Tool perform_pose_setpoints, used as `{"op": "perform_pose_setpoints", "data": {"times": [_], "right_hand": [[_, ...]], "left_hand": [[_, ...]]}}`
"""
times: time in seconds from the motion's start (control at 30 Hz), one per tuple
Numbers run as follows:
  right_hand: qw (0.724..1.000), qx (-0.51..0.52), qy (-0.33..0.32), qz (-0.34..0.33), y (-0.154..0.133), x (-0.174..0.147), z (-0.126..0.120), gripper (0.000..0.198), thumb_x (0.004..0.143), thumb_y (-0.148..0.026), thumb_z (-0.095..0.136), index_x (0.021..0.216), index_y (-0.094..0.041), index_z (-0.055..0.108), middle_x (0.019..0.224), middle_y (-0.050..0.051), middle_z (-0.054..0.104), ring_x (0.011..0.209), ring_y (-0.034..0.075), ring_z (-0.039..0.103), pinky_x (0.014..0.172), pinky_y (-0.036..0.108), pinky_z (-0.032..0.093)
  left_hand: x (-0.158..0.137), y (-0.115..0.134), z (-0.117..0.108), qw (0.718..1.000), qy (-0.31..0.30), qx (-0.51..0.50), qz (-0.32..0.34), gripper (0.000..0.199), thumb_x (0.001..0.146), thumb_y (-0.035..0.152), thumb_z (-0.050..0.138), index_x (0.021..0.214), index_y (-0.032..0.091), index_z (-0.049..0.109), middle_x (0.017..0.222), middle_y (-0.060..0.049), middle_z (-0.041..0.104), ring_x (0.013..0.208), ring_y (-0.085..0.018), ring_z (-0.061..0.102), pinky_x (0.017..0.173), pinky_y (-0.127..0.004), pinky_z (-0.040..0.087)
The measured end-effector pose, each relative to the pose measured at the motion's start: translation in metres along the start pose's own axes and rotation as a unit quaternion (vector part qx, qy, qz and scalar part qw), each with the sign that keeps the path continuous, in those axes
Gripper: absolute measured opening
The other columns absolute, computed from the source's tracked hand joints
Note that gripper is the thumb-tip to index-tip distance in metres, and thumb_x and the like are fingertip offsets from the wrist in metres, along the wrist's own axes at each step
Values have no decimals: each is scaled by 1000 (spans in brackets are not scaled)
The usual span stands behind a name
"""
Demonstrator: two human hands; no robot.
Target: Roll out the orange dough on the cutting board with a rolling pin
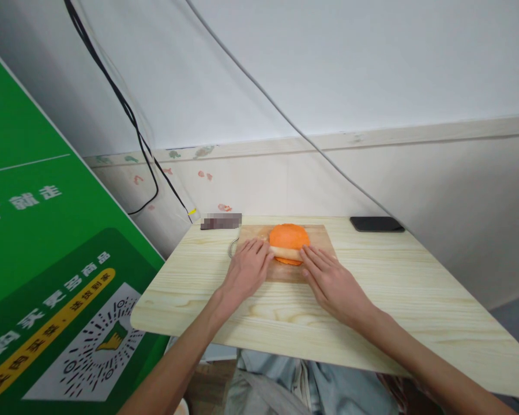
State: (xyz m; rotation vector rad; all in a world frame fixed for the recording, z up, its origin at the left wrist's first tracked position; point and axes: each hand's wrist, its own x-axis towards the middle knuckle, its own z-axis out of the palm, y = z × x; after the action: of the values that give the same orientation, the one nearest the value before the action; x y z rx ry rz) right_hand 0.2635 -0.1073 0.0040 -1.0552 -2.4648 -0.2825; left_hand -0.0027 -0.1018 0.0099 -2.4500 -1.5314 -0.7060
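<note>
A round, flattened sheet of orange dough (289, 235) lies on a wooden cutting board (281, 275). Across the lower part of the dough rests a pale wooden rolling pin (285, 253), level from side to side. My left hand (251, 266) covers the pin's left end, its fingers bent over it and pointing away from me. On the other end lies my right hand (328, 274), fingers close together and angled inward over the pin. The pin's two ends are hidden beneath my hands, and only its middle shows between them.
The pale wood-grain table (398, 288) stands against a wall. A black phone (376, 224) lies at its back right, a blurred dark rectangular item (221, 221) at its back left. Beside the board's left edge shows a metal ring (230, 248). A green printed panel (38, 230) leans at left; cables (285, 115) hang.
</note>
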Motion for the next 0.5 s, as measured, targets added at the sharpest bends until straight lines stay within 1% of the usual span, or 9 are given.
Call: {"op": "perform_pose_setpoints", "data": {"times": [0.13, 0.2, 0.27, 0.37, 0.5], "right_hand": [[1000, 10, 17, 1, -4, 3, -9, 43, 110, -17, 48, 144, -8, 73, 147, 19, 73, 141, 30, 69, 123, 48, 56], [1000, 8, 17, 8, -5, 3, -11, 43, 106, -12, 51, 141, -11, 76, 144, 16, 75, 137, 29, 72, 119, 46, 58], [1000, 7, 12, 20, -4, 2, -10, 47, 101, -6, 52, 139, -17, 78, 142, 12, 77, 134, 27, 74, 116, 44, 61], [999, 13, 3, 39, -1, 0, -6, 53, 96, -2, 53, 136, -24, 80, 139, 8, 78, 129, 25, 76, 110, 42, 64], [998, 26, -10, 57, 3, 3, -5, 54, 95, -1, 54, 132, -26, 82, 135, 6, 80, 120, 24, 80, 103, 41, 67]], "left_hand": [[-1, 9, -1, 999, -3, 49, -15, 27, 114, 24, 44, 113, 19, 71, 119, -14, 76, 117, -29, 70, 108, -48, 56], [-2, 11, -3, 997, -21, 65, -19, 28, 113, 21, 44, 110, 20, 72, 115, -13, 75, 114, -29, 70, 103, -46, 56], [-1, 11, -6, 996, -46, 71, -23, 29, 112, 19, 44, 110, 21, 73, 112, -13, 75, 111, -29, 70, 98, -44, 56], [2, 5, -8, 996, -75, 46, -34, 28, 111, 19, 45, 110, 23, 73, 109, -11, 76, 104, -28, 71, 90, -41, 55], [6, -3, -8, 996, -78, -13, -45, 26, 113, 24, 47, 102, 24, 71, 105, -8, 77, 100, -25, 72, 85, -35, 53]]}}
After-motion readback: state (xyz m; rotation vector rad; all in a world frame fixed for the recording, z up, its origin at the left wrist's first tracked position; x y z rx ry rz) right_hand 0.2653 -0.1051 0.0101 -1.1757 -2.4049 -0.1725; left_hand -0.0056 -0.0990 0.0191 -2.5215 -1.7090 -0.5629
